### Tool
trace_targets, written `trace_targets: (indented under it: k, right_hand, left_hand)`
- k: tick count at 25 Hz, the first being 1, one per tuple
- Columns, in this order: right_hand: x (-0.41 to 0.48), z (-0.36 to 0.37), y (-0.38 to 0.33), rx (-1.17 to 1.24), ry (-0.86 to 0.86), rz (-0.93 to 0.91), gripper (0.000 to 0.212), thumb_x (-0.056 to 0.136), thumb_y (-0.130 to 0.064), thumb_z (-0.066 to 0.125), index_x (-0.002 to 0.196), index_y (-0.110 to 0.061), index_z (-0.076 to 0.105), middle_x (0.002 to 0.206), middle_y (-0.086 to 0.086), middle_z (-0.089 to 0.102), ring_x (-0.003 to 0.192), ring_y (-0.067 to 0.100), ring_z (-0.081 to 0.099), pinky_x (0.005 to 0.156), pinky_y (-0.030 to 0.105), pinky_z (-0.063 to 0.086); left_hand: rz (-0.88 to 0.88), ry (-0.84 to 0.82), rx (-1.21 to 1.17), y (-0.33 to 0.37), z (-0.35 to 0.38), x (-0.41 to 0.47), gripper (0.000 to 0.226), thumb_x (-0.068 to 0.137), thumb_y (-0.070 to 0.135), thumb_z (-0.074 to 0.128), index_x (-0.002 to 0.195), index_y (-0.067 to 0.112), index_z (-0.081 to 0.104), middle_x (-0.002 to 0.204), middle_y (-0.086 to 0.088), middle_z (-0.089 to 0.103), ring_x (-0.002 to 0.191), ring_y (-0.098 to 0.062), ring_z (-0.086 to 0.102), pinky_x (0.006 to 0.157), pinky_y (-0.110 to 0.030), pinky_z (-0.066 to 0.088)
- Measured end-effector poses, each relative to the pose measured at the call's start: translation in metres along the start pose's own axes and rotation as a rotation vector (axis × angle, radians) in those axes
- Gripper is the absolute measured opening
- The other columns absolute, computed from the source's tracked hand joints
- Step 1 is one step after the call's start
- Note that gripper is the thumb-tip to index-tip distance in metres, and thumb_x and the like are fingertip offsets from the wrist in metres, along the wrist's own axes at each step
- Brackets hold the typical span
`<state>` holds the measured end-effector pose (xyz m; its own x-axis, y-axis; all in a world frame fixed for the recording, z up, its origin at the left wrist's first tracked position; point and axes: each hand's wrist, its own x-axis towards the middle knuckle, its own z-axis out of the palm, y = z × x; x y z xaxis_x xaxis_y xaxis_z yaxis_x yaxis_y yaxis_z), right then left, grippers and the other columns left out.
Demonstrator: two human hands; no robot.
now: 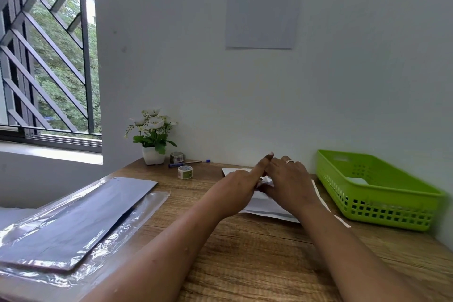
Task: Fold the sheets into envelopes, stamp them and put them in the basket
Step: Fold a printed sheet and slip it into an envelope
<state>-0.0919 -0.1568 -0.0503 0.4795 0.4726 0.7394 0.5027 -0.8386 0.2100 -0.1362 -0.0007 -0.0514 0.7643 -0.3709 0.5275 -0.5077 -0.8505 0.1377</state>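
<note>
A wrapped pack of paper (73, 216) lies left of the left hand (239, 186). Both hands meet on the sheet (267, 203): the right hand (289, 179) is spread flat on it, the left has its forefinger straight, and the grip of its other fingers is unclear. The basket (392, 213) stands right of the right hand; a tape roll (185, 171) lies beyond the left.

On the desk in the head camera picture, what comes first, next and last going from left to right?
Wrapped sheets → flower pot → tape roll → left hand → right hand → green basket.
</note>
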Motion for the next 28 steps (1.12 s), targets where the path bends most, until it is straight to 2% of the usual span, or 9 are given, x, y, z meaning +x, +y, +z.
trace_targets:
  k: [4,6,9,11,13,15,19,24,28]
  right_hand:
    - [0.001,-0.001,0.0,-0.007,-0.029,0.061,0.035,0.076,-0.052,0.067,0.095,-0.023,0.068,0.097,-0.003,0.071,0.094,0.023,0.064,0.075,0.034,0.043]
    - [0.002,-0.001,-0.001,0.056,-0.09,0.077,0.032,0.08,-0.052,0.063,0.098,-0.026,0.066,0.1,-0.006,0.069,0.095,0.018,0.062,0.077,0.032,0.042]
    - [0.002,-0.005,0.004,0.419,-0.317,0.182,0.028,0.076,-0.049,0.069,0.093,-0.028,0.063,0.095,-0.011,0.065,0.089,0.011,0.059,0.075,0.027,0.045]
    - [0.001,-0.006,0.007,0.628,-0.484,0.223,0.03,0.071,-0.048,0.075,0.09,-0.028,0.063,0.092,-0.012,0.063,0.088,0.009,0.059,0.075,0.025,0.049]
    - [0.0,-0.006,0.006,0.666,-0.655,0.209,0.035,0.066,-0.049,0.079,0.089,-0.026,0.066,0.092,-0.01,0.065,0.089,0.008,0.06,0.076,0.022,0.049]
    - [-0.001,-0.005,0.003,0.632,-0.764,0.168,0.034,0.065,-0.048,0.081,0.088,-0.026,0.068,0.095,-0.008,0.066,0.089,0.007,0.06,0.073,0.022,0.046]
    - [0.001,0.0,0.002,0.574,-0.751,0.143,0.014,0.076,-0.034,0.076,0.082,-0.027,0.065,0.093,-0.009,0.063,0.088,0.008,0.059,0.068,0.017,0.041]
    - [0.001,0.003,-0.001,0.532,-0.694,0.13,0.015,0.09,-0.028,0.061,0.076,-0.03,0.055,0.08,-0.014,0.053,0.076,0.006,0.05,0.061,0.016,0.034]
    - [-0.002,0.01,-0.001,0.522,-0.686,0.154,0.005,0.093,-0.029,0.057,0.09,-0.025,0.059,0.094,-0.005,0.057,0.082,0.01,0.05,0.065,0.02,0.036]
  left_hand:
    - [0.016,-0.024,0.016,0.007,-0.004,0.0,0.082,0.095,0.003,0.037,0.145,0.041,-0.016,0.096,-0.011,0.06,0.072,-0.015,0.046,0.071,-0.025,0.041]
    - [0.008,-0.024,0.041,0.002,0.0,0.0,0.084,0.094,0.002,0.038,0.144,0.044,-0.015,0.093,-0.011,0.062,0.069,-0.016,0.048,0.069,-0.028,0.045]
    - [-0.039,-0.017,0.04,-0.009,0.004,0.0,0.083,0.096,0.01,0.042,0.143,0.049,-0.014,0.091,-0.007,0.065,0.07,-0.017,0.056,0.072,-0.035,0.053]
    - [-0.116,-0.071,-0.062,-0.017,0.003,-0.001,0.075,0.096,0.013,0.045,0.146,0.045,-0.001,0.09,0.0,0.064,0.076,-0.014,0.057,0.077,-0.03,0.05]
    - [-0.175,-0.179,-0.164,-0.024,0.002,-0.004,0.063,0.092,0.017,0.053,0.145,0.038,0.025,0.099,0.005,0.069,0.09,-0.011,0.062,0.085,-0.027,0.049]
    - [-0.206,-0.327,-0.173,-0.03,0.001,-0.004,0.043,0.086,0.029,0.063,0.128,0.03,0.053,0.11,0.006,0.069,0.103,-0.01,0.061,0.088,-0.025,0.046]
    - [-0.277,-0.421,-0.175,-0.034,0.0,-0.002,0.033,0.077,0.043,0.072,0.102,0.023,0.067,0.112,0.002,0.064,0.104,-0.012,0.057,0.08,-0.024,0.041]
    - [-0.318,-0.349,-0.104,-0.037,0.001,-0.003,0.026,0.088,0.033,0.062,0.109,0.017,0.066,0.116,0.0,0.063,0.097,-0.011,0.054,0.078,-0.022,0.037]
    - [-0.347,-0.373,-0.058,-0.034,0.001,-0.002,0.028,0.092,0.035,0.056,0.111,0.016,0.063,0.117,-0.001,0.059,0.095,-0.013,0.049,0.08,-0.024,0.035]
